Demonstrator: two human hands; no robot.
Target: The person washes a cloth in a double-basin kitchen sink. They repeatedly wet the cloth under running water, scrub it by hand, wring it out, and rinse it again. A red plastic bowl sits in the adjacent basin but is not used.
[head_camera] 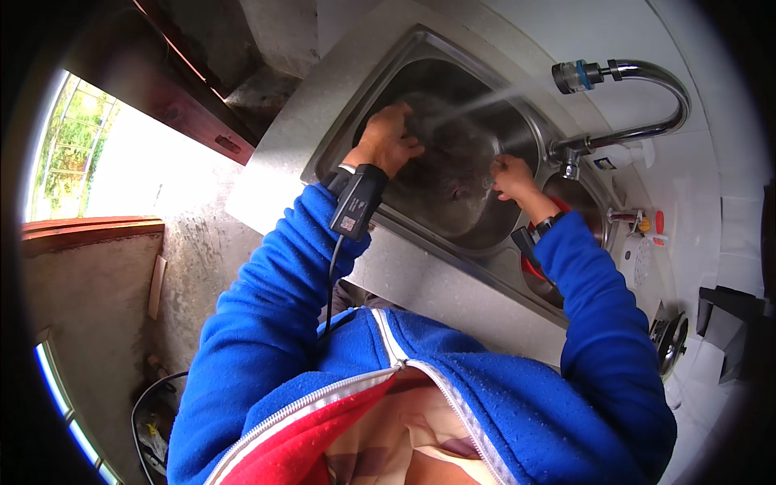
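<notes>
Both of my hands reach into the large bowl of a stainless steel sink [436, 236]. My left hand [388, 140] is at the bowl's left side with its fingers curled; whether it holds something is unclear. At the right side is my right hand [514, 180], fingers bent together, and what lies between them cannot be told. A stream of water [485, 103] sprays from the faucet head [573, 77] into the bowl. Dark, blurred water or contents lie between the hands. Wrist straps with black devices sit on both wrists.
A curved chrome faucet [679, 115] rises at the sink's right. A red basin [532, 267] sits in the smaller bowl, partly hidden by my right forearm. The pale countertop [424, 267] runs along the sink's front. A cable [331, 279] hangs from the left wrist device. A pot lid [670, 345] is far right.
</notes>
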